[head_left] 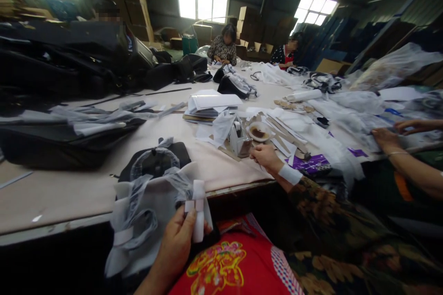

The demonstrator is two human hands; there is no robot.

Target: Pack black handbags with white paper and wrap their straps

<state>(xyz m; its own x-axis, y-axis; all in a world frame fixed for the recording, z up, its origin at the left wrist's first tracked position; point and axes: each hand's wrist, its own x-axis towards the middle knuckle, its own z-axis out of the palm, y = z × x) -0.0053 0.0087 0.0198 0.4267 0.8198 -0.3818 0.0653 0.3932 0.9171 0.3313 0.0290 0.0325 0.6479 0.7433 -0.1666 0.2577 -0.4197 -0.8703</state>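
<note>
Head view: lower left of centre, your left hand (180, 229) is pinching the white-wrapped strip (198, 214) of a pale-wrapped bag (157, 199), probably light, soft, slippery, best held there, while your right hand (267, 157) is bunching near a tape dispenser (239, 140), contents unclear.

Bowl (258, 139) just behind right hand (267, 156)

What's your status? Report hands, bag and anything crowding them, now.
Left hand gripping white wrapping at the black bag. Right hand beside tape dispenser, grip unclear. Bag near the table edge. Dish and paper stack close by dispenser.
</note>
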